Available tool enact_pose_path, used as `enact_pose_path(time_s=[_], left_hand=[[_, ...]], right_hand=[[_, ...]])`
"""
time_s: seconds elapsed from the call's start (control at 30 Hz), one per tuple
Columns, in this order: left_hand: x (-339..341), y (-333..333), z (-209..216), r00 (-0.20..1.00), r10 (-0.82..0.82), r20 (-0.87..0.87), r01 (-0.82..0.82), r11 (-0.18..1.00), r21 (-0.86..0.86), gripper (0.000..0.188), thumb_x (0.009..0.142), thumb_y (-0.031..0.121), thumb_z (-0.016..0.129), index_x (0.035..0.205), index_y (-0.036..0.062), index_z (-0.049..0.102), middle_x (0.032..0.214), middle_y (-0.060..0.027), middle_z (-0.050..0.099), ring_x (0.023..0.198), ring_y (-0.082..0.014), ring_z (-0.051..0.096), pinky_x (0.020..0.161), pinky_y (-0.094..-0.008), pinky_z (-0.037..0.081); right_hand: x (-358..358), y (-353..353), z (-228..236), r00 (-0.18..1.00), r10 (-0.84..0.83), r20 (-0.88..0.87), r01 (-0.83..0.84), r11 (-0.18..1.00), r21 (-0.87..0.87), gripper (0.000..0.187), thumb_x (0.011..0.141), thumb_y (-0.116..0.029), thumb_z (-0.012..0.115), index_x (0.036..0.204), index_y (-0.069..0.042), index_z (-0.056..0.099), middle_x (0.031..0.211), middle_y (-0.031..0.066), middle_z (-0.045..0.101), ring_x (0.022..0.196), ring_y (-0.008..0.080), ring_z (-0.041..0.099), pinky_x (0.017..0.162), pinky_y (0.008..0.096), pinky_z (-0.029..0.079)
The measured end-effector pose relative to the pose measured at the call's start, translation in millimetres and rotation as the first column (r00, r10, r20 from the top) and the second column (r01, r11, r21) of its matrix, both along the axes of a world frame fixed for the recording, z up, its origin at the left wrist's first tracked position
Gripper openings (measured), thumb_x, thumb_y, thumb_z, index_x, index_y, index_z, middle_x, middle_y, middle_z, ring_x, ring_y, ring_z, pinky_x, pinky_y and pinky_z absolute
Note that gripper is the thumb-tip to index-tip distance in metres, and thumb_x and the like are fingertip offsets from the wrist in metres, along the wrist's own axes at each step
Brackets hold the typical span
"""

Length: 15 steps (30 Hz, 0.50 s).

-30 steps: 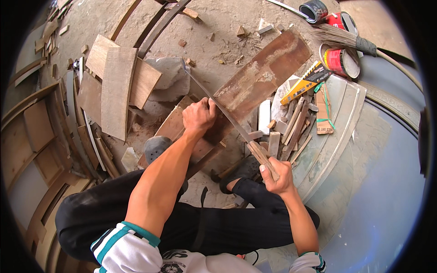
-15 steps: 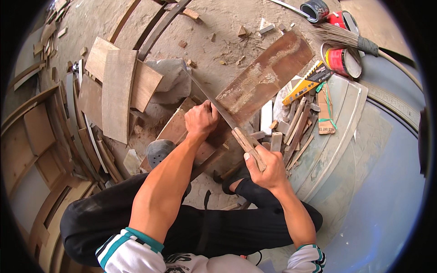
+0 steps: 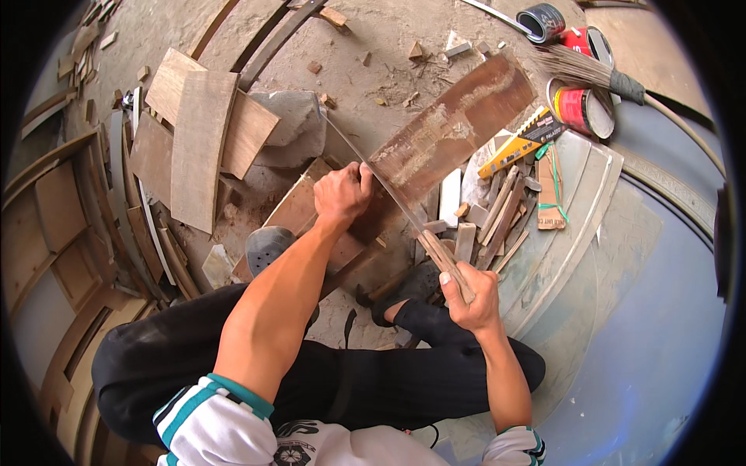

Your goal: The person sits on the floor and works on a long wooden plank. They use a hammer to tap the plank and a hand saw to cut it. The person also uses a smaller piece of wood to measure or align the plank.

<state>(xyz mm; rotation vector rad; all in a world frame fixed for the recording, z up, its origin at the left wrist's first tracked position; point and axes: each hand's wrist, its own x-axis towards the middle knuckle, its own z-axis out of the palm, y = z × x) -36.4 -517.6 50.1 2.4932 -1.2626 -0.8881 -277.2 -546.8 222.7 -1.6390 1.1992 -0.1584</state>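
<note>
My right hand (image 3: 472, 295) is wrapped round the worn wooden handle (image 3: 443, 256) of a handsaw. Its thin blade (image 3: 361, 155), seen nearly edge-on, slants up and left across a long brown board (image 3: 458, 116). My left hand (image 3: 342, 193) is closed on the board's near part, just left of the blade, with the thumb beside the steel. Its fingertips are hidden from above. Dry, pale residue marks the board's upper face. Beneath it, wooden pieces (image 3: 295, 203) lie near my grey shoe (image 3: 272, 250).
Thin panels (image 3: 203, 147) lie at left, near wooden frames (image 3: 66, 233). On the right are offcuts (image 3: 505, 217), a yellow-and-black saw sleeve (image 3: 517, 142), a tied cardboard piece (image 3: 550, 186), a broom (image 3: 579, 66) and paint cans (image 3: 583, 109). A grey-blue sheet (image 3: 622, 311) covers the lower right.
My right hand has drawn the saw handle down and to the right, toward me. My left hand stays on the board beside the blade. The whole view has shifted slightly.
</note>
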Motion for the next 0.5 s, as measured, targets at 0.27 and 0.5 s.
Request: enact_pose_path(time_s=[0.27, 0.5], left_hand=[[-0.4, -4.0, 3.5, 1.000, 0.011, -0.019, -0.011, 0.999, 0.031, 0.047, 0.098, 0.044, 0.044, 0.085, 0.0074, 0.071, 0.073, -0.0248, 0.067, 0.074, -0.0455, 0.067, 0.071, -0.0538, 0.053], [1.1, 0.1, 0.8, 1.000, 0.006, -0.013, -0.006, 1.000, 0.030, 0.048, 0.098, 0.044, 0.044, 0.085, 0.0071, 0.071, 0.073, -0.0247, 0.067, 0.074, -0.0451, 0.067, 0.072, -0.0537, 0.053]], right_hand=[[-0.2, 6.1, -7.5, 0.999, 0.027, 0.033, -0.025, 0.998, -0.065, 0.031, 0.093, -0.020, 0.063, 0.071, 0.000, 0.054, 0.052, 0.0145, 0.048, 0.043, 0.0283, 0.052, 0.047, 0.0376, 0.040], [-1.1, 1.9, -4.8, 0.999, -0.020, 0.036, 0.021, 1.000, -0.011, 0.036, 0.092, -0.021, 0.064, 0.066, -0.001, 0.050, 0.051, 0.0117, 0.044, 0.042, 0.0240, 0.050, 0.046, 0.0354, 0.037]])
